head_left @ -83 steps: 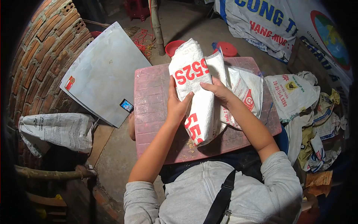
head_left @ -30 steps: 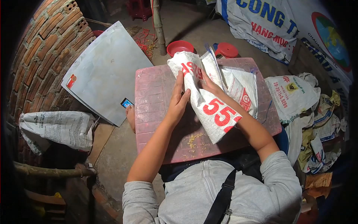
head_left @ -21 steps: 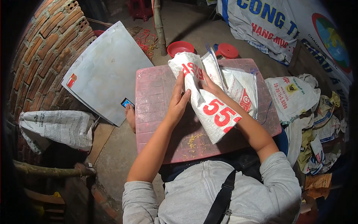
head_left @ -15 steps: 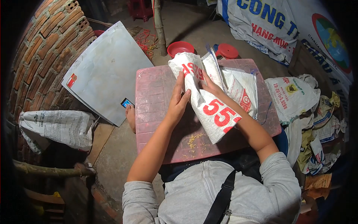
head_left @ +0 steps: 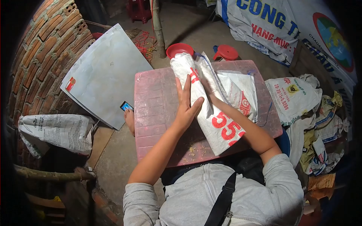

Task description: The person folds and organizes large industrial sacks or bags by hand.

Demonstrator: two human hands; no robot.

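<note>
A white woven sack with red lettering lies bunched lengthwise over the pink plastic surface. My left hand rests against the sack's left side, fingers spread and pointing away from me. On the other side, my right hand presses at the sack, its fingers mostly hidden by the folds. Another white sack with a red print lies to the right, beneath my right forearm. Yellowish grain bits are scattered near the front edge.
Beyond the pink surface are a red bowl and a red lidded container. A pale board leans at left, near a phone and a foot. Several sacks lie at right; a bamboo pole stands behind.
The lettered sack has become narrower at its far part, and its near end has shifted slightly toward me. My left hand has moved right and nearer, with its fingers more spread.
</note>
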